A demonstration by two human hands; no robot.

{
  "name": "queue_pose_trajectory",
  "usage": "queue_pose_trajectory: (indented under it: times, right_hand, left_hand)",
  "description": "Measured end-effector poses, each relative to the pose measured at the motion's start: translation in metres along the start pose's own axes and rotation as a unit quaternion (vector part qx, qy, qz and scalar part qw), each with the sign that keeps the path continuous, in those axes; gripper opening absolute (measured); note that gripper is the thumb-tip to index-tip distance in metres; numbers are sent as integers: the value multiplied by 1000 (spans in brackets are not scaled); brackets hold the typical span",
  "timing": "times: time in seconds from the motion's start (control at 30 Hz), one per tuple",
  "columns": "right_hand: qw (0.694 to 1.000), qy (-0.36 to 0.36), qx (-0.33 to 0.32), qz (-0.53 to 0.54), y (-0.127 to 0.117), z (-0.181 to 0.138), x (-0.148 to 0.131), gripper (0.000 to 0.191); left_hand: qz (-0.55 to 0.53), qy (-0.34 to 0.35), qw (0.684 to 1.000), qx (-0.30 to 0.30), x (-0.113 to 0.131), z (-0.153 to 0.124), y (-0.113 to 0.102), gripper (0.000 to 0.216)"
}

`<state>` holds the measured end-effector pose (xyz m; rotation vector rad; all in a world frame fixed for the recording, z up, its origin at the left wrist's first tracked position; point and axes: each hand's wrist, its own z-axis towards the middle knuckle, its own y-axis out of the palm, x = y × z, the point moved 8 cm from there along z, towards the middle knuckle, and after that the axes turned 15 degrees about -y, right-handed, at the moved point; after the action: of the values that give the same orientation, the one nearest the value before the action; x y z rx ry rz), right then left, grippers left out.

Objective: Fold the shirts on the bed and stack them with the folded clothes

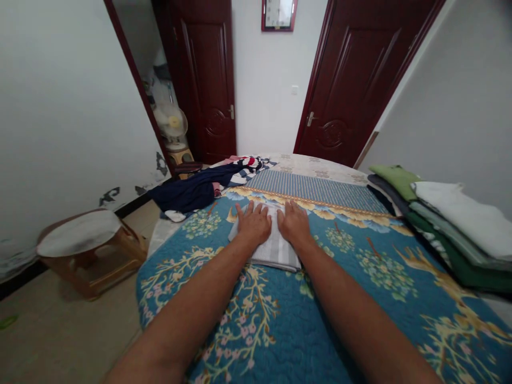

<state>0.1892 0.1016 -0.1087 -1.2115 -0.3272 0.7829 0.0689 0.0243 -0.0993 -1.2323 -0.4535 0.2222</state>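
At mid-frame, the left hand (255,225) and right hand (295,223) spread over folded grey-striped fabric (276,257), apparently flattening it; next seems to call for lifting clear.

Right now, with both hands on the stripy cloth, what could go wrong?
The fingers of the left hand and right hand lie flat on the folded striped cloth, so a sideways push might wrinkle it. The navy garment sits at the bed's left edge and could slip off. The pile of folded clothes on the right looks uneven, so a bump might tip it.
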Motion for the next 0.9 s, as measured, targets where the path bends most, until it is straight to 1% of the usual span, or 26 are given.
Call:
queue_pose_trajectory:
  times: [0.07, 0.13, 0.23, 0.33, 0.4, 0.5, 0.67, 0.73, 0.8, 0.83, 0.9]
  right_hand:
    - [999, -48, 18, -19, -6, -7, -14, 55]
    - [997, -68, 11, -28, -8, -17, -23, 53]
    - [997, -65, -13, -29, -6, -33, -28, 58]
    - [995, -84, -43, -21, -2, -52, -34, 63]
    - [994, -94, -49, -16, -2, -67, -38, 69]
    - [994, -96, -55, -11, -5, -88, -44, 77]
    - [990, -112, -89, -1, -16, -123, -55, 79]
    - [986, -130, -105, 11, -21, -136, -58, 80]
    - [981, -150, -116, 28, -26, -148, -59, 81]
    - [979, -159, -120, 37, -28, -153, -60, 81]
    - [976, -170, -127, 51, -31, -159, -59, 81]
  left_hand:
    - [-2, 3, 1000, 8, 1, -3, -3, 52]
    - [-6, 10, 1000, 19, 3, -5, -5, 52]
    - [-11, 19, 999, 28, 4, -7, -5, 50]
    - [-16, 21, 999, 25, 2, -6, 0, 50]
    - [-20, 17, 999, 23, 1, -4, 2, 50]
    - [-21, 18, 999, 28, 0, -4, 2, 50]
    - [-10, 43, 998, 45, 3, -11, -3, 50]
    - [-10, 67, 996, 59, 4, -15, -7, 51]
    - [-12, 109, 992, 61, 9, -18, -8, 52]
    - [-12, 140, 989, 51, 13, -20, -6, 52]
    - [-8, 217, 976, 8, 25, -23, 0, 53]
